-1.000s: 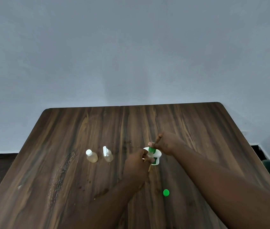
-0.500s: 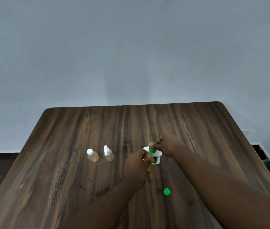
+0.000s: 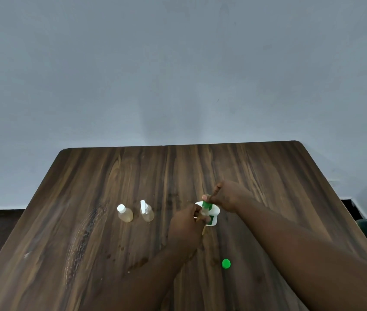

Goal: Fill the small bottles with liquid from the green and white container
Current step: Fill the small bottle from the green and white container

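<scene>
Grey wall (image 3: 178, 75) stands behind a dark wood-grain surface (image 3: 268, 176), and both hands meet near its middle.

The step in hand looks like the pour itself. The green and white container (image 3: 214, 215) sits between the two hands, and its loose green cap (image 3: 226, 263) lies on the surface nearer the person than the right hand, so the container is already open.

The right hand (image 3: 228, 196) is closed in a pinch, with thumb and fingertips gripping the container's green top (image 3: 206, 205) from the far side. The left hand (image 3: 184, 225) has its fingers curled around something small and pale, pressed against the container's near side. This is probably a third small bottle (image 3: 203, 212), but the fingers hide most of it. I cannot tell whether liquid is flowing.

Two other small bottles stand upright well to the left of the left hand, close together but apart. One is a white-capped bottle (image 3: 125, 213) and the other a white-nozzled bottle (image 3: 147, 212). Both hold amber liquid, so they appear to be filled.

The next move likely calls for keeping the two mouths lined up and tilting slowly. With openings this narrow, a small slip would spill liquid onto the wood. Once the bottle is full, it will need its top put on and a place beside the other two.
</scene>
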The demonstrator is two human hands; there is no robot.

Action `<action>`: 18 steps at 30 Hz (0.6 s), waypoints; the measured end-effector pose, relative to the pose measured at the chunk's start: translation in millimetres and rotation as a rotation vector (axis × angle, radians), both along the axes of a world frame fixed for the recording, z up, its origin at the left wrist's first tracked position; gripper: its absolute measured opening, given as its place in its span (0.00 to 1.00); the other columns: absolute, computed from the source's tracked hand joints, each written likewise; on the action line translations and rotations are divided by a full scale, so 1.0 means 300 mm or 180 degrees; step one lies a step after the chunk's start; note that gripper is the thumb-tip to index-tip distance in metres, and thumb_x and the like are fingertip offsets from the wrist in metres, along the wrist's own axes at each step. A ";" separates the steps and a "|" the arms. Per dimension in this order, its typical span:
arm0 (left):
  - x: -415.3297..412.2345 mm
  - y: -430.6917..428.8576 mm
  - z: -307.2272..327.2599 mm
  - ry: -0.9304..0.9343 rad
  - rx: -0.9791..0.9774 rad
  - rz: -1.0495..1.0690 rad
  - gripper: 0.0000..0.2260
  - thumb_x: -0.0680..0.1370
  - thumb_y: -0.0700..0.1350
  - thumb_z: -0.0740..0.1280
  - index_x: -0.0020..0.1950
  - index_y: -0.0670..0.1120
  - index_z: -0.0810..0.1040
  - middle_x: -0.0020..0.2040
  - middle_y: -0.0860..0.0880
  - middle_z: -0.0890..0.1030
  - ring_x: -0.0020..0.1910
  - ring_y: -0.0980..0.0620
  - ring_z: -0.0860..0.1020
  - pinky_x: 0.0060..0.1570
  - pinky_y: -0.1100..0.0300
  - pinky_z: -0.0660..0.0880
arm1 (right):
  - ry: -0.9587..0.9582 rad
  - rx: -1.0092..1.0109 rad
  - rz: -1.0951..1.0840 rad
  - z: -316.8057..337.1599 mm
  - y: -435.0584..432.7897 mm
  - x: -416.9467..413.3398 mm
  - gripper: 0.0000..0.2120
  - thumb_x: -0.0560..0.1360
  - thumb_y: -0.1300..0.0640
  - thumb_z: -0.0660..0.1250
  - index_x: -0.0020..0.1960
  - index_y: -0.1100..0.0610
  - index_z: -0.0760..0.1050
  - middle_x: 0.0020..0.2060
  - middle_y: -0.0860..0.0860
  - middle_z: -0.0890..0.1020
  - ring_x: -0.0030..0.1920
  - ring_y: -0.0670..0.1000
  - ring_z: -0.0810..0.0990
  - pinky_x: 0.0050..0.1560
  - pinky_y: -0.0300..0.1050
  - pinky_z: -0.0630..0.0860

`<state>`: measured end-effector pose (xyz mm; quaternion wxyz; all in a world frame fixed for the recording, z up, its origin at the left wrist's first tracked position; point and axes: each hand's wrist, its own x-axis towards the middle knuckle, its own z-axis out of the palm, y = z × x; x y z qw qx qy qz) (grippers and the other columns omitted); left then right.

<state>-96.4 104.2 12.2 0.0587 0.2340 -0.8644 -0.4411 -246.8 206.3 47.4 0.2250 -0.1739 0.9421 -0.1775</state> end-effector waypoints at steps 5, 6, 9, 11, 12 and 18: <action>0.002 -0.001 -0.012 -0.0099 -0.0041 0.0015 0.02 0.77 0.54 0.69 0.45 0.58 0.78 0.40 0.60 0.80 0.41 0.62 0.78 0.42 0.59 0.76 | -0.0165 -0.0072 -0.0059 -0.033 0.008 0.013 0.25 0.69 0.33 0.70 0.40 0.56 0.80 0.32 0.50 0.80 0.33 0.49 0.77 0.34 0.42 0.68; 0.003 0.000 -0.015 -0.0099 -0.0067 0.0002 0.03 0.78 0.54 0.68 0.45 0.58 0.77 0.40 0.60 0.80 0.40 0.63 0.78 0.42 0.58 0.76 | -0.0156 -0.0062 -0.0059 -0.036 0.009 0.015 0.25 0.69 0.33 0.70 0.40 0.57 0.80 0.32 0.51 0.80 0.33 0.49 0.76 0.34 0.42 0.68; 0.004 0.002 -0.012 0.0000 -0.0066 -0.0023 0.05 0.77 0.52 0.70 0.43 0.59 0.76 0.38 0.61 0.79 0.39 0.66 0.77 0.37 0.67 0.69 | -0.0074 -0.0047 -0.0034 -0.027 0.004 0.003 0.24 0.68 0.31 0.70 0.40 0.53 0.80 0.35 0.51 0.84 0.36 0.47 0.79 0.37 0.42 0.73; -0.001 -0.001 -0.005 0.0043 -0.0045 -0.0001 0.05 0.76 0.51 0.71 0.43 0.60 0.76 0.37 0.63 0.79 0.40 0.71 0.76 0.35 0.73 0.67 | -0.0002 -0.0060 -0.0021 -0.017 -0.001 -0.004 0.24 0.67 0.30 0.70 0.40 0.52 0.81 0.35 0.49 0.84 0.37 0.46 0.80 0.39 0.43 0.76; -0.002 -0.003 -0.006 0.0036 -0.0042 0.0007 0.05 0.76 0.51 0.71 0.43 0.60 0.77 0.37 0.63 0.79 0.40 0.71 0.76 0.35 0.73 0.67 | -0.0013 -0.0067 -0.0023 -0.020 -0.001 -0.004 0.24 0.67 0.31 0.70 0.40 0.53 0.81 0.35 0.50 0.84 0.37 0.46 0.80 0.38 0.43 0.75; 0.003 0.001 -0.022 -0.0111 -0.0133 -0.0006 0.03 0.77 0.52 0.70 0.48 0.55 0.80 0.40 0.60 0.80 0.39 0.63 0.76 0.37 0.66 0.70 | -0.0120 -0.0077 -0.0063 -0.037 0.008 0.012 0.26 0.69 0.33 0.71 0.42 0.57 0.81 0.33 0.52 0.81 0.33 0.48 0.76 0.34 0.42 0.69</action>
